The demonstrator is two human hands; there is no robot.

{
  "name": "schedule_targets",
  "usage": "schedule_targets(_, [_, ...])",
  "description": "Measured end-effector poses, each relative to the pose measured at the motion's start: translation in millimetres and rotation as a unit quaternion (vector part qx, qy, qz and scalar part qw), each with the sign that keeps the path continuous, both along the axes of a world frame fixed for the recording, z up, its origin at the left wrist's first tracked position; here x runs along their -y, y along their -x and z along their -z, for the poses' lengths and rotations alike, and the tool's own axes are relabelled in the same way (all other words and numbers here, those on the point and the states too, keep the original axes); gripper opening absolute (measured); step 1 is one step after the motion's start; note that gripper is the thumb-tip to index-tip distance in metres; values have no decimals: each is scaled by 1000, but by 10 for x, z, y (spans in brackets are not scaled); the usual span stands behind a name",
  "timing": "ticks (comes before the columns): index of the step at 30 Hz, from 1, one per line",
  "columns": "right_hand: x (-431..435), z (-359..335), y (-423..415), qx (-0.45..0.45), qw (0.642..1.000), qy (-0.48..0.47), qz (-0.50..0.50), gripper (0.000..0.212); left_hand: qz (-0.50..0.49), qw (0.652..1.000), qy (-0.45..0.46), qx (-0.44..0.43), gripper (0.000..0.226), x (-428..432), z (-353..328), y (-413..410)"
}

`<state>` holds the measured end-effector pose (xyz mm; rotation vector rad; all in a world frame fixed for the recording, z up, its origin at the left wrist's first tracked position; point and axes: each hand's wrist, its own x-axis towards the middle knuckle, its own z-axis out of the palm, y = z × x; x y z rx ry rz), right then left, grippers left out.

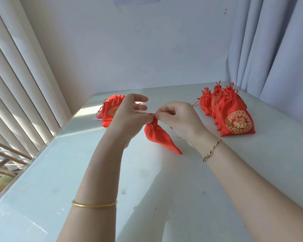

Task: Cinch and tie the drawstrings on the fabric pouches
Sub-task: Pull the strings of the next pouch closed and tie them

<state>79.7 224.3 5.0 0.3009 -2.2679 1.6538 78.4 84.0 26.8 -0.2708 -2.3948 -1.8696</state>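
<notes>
- At centre: red satin drawstring pouch (157, 135), neck pinched by left hand (128, 116) and right hand (178, 119).
- 2 o'clock: cinched red gold-printed pouches (234, 119).
- 10 o'clock: flat red pouches (110, 110).

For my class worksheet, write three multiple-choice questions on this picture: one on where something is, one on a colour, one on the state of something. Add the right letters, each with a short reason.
1. Where do the tied pouches sit?
A. At the right of the table
B. On the floor
C. On a chair

2. What colour is the bangle on the left forearm?
A. Silver
B. Gold
C. Black

3. How is the held pouch now?
A. Flat on the table, untouched
B. Mouth wide open
C. Neck gathered, pinched by the left hand and right hand

Answers: 1 A, they cluster on the tabletop's right side; 2 B, it shines yellow-gold; 3 C, fingertips of both hands meet at its bunched neck and its body trails below them.
</notes>
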Motion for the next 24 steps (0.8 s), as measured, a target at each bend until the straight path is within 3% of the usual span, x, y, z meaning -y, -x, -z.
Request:
schedule_targets(4, [-1, 14, 13, 130, 975, 166, -63, 13, -38, 993, 65, -95, 32, -48, -2, -16])
schedule_targets(10, [-17, 15, 32, 219, 916, 312, -125, 28, -55, 974, 145, -163, 30, -74, 6, 37])
schedule_targets(16, [-22, 12, 37, 243, 895, 341, -157, 21, -56, 967, 169, -181, 28, -74, -20, 6])
schedule_targets(24, [-50, 21, 44, 217, 905, 335, -148, 19, -32, 965, 205, -159, 20, -76, -71, -69])
